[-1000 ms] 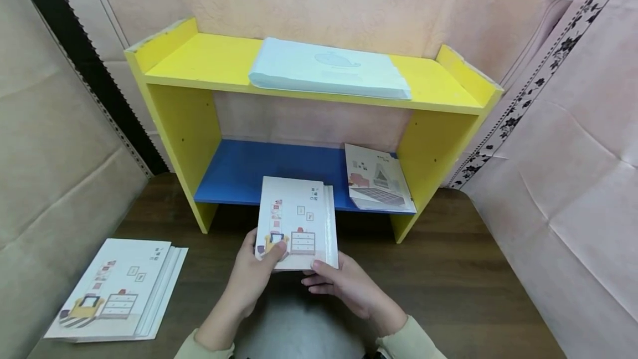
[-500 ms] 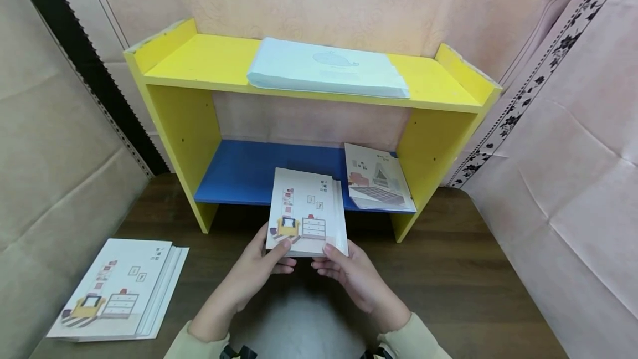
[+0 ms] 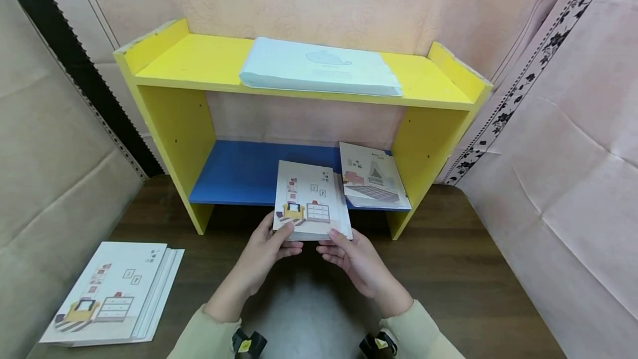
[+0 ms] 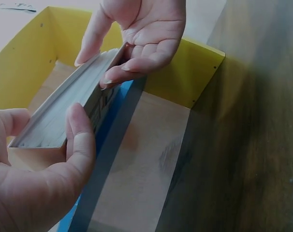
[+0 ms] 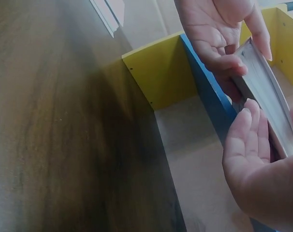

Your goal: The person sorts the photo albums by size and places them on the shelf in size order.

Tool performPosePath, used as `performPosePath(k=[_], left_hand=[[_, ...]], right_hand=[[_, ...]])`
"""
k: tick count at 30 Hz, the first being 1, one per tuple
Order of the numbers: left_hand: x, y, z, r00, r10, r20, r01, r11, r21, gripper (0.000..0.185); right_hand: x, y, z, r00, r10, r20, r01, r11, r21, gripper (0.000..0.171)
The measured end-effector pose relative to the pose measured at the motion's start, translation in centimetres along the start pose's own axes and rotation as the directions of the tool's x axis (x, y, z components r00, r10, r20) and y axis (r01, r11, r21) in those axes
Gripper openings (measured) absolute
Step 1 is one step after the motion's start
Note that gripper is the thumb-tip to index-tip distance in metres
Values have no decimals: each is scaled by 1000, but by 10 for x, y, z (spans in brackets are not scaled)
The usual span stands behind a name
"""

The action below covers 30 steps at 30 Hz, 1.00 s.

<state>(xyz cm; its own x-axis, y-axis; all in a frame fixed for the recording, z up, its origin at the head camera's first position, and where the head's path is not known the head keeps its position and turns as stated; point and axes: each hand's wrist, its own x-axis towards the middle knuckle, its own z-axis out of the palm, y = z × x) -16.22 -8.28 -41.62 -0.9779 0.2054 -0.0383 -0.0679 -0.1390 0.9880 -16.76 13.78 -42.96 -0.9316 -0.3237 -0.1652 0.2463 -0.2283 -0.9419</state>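
Note:
Both hands hold a thick white book [image 3: 311, 198] with a drawing of a yellow chair and a drawer chest on its cover. My left hand [image 3: 264, 248] grips its lower left corner, thumb on the cover and fingers underneath. At the lower right corner my right hand [image 3: 356, 259] pinches it with the thumb on top. The book is tilted, its far end overlapping the blue shelf [image 3: 239, 173] in the head view. In the left wrist view the pale page edges [image 4: 54, 113] face the camera. Right beside it, another white book [image 3: 374, 176] leans on the shelf.
A yellow bookcase [image 3: 186, 143] frames the blue shelf. On its top board lies a light-blue pack [image 3: 319, 71] with a whale print. To the left, a fanned stack of white books [image 3: 109, 292] lies on the wooden table [image 3: 478, 292]. Fabric walls [image 3: 563, 143] enclose the sides.
Both hands have carried the book forward and slightly right, further over the blue shelf and close to the leaning book. The left stack stays put; the head view has shifted slightly.

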Motion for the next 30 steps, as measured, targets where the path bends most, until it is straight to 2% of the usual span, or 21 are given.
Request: performPosePath(k=[9, 16, 30], left_hand=[[22, 0, 7, 999, 31, -29, -32, 999, -12, 60], [38, -3, 6, 999, 27, -36, -28, 999, -22, 54], [58, -1, 5, 997, 20, -69, -20, 1000, -9, 55]], right_hand=[[13, -6, -2, 997, -21, -72, 21, 1000, 3, 53], [25, -7, -4, 991, -36, -128, 39, 999, 16, 47], [44, -12, -7, 975, -50, -218, 44, 999, -32, 47]])
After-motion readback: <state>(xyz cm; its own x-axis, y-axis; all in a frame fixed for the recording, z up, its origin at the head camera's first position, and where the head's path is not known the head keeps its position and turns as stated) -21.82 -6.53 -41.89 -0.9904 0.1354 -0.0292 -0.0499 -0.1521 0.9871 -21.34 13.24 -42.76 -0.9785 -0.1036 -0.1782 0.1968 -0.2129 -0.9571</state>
